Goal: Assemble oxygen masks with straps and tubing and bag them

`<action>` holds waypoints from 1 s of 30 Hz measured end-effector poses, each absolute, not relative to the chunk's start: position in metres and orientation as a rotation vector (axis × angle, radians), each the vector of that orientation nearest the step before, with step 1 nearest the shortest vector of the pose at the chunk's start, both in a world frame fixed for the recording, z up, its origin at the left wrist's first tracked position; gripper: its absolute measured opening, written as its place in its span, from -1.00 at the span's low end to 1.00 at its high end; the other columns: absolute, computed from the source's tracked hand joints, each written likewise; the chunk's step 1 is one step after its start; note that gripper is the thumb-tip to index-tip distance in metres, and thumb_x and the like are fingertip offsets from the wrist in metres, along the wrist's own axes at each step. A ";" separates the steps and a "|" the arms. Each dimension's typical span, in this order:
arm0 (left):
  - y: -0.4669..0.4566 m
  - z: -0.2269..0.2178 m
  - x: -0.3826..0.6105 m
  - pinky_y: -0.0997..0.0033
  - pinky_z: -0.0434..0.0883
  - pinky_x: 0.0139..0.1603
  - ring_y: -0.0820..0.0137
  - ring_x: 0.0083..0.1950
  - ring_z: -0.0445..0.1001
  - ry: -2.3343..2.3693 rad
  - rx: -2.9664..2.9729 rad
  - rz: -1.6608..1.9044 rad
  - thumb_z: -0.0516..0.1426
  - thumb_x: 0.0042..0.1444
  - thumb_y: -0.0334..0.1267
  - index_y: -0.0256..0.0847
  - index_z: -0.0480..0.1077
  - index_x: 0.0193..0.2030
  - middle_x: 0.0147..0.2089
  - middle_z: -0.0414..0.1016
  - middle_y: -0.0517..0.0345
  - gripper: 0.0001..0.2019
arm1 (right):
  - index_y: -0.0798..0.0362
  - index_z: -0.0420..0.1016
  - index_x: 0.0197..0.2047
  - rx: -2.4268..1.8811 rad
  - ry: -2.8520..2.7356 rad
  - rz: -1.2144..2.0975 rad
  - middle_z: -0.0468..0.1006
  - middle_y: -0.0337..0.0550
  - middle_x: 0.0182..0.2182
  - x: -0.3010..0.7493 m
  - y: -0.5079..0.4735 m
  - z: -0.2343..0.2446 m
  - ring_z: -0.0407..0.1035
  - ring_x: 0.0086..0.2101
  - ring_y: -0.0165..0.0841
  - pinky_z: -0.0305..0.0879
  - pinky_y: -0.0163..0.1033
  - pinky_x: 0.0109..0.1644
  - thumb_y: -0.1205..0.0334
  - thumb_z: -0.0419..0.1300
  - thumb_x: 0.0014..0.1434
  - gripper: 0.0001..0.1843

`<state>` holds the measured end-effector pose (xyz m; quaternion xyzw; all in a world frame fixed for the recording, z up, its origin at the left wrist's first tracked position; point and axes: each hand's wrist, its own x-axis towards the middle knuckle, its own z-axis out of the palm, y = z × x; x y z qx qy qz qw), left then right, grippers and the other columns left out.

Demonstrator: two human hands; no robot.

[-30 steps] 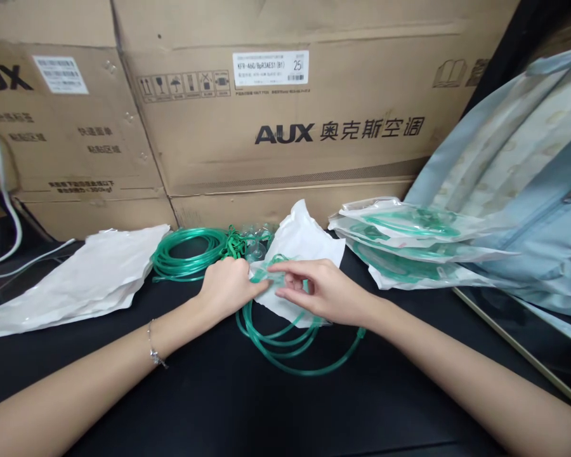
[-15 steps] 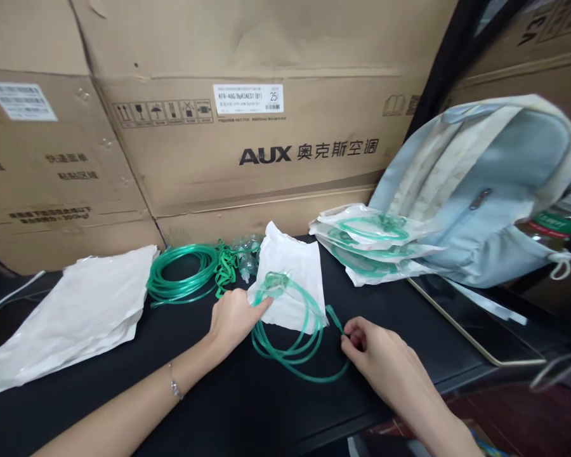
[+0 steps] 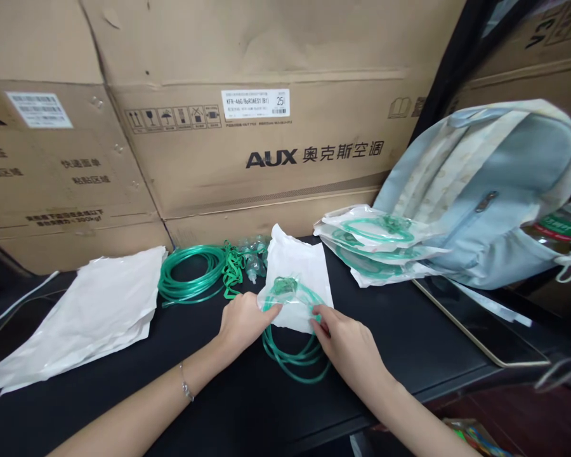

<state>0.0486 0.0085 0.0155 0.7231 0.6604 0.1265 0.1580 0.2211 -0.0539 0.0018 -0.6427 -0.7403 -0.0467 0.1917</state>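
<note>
A white plastic pouch (image 3: 299, 266) lies on the black table (image 3: 124, 400) with a coil of green tubing (image 3: 292, 360) partly inside its open end. My left hand (image 3: 242, 319) pinches the pouch's left front edge. My right hand (image 3: 345, 343) grips the tubing coil at the pouch's right front edge, fingers curled on it. A clear mask piece shows inside the pouch near the opening.
A loose green tubing coil with a mask (image 3: 195, 273) lies behind. Empty white pouches (image 3: 85, 317) lie at left. Sealed packs (image 3: 380, 244) are stacked at right beside a pale blue backpack (image 3: 495, 203). Cardboard boxes (image 3: 266, 139) stand behind. A tablet (image 3: 476, 324) lies at right.
My right hand has moved left from the tube's free end to the coil at the pouch mouth, and the coil is gathered tighter. My left hand has stayed on the pouch.
</note>
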 end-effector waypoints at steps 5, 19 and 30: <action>0.008 0.017 0.041 0.42 0.18 -0.49 0.20 -0.40 0.46 1.696 2.098 0.359 0.05 -0.09 0.04 -0.23 0.35 -0.57 -0.50 0.47 0.05 -0.66 | 0.05 0.37 -0.08 -1.578 -2.099 0.222 0.53 -0.08 -0.20 0.241 -0.071 0.005 0.45 -0.38 -0.36 0.36 -0.31 -0.34 0.17 -0.04 0.23 -0.73; -0.033 0.009 0.059 0.48 0.19 -0.51 0.39 -0.53 0.36 1.397 1.810 0.617 0.01 0.01 0.12 -0.25 0.36 -0.57 -0.59 0.42 0.15 -0.56 | 0.09 0.42 -0.12 -1.022 -2.643 -0.298 0.55 -0.07 -0.22 0.271 -0.071 0.009 0.40 -0.26 -0.30 0.41 -0.31 -0.41 0.40 -0.05 0.21 -0.73; -0.057 0.102 0.035 0.38 0.32 -0.12 0.24 -0.14 0.46 0.775 2.302 0.171 0.19 -0.13 -0.03 0.16 0.42 -0.09 -0.08 0.50 0.22 -0.62 | 0.07 0.50 -0.41 -1.127 -2.156 0.372 0.54 -0.09 -0.23 0.315 -0.018 0.016 0.44 -0.22 -0.37 0.35 -0.26 -0.17 0.52 -0.06 0.08 -0.67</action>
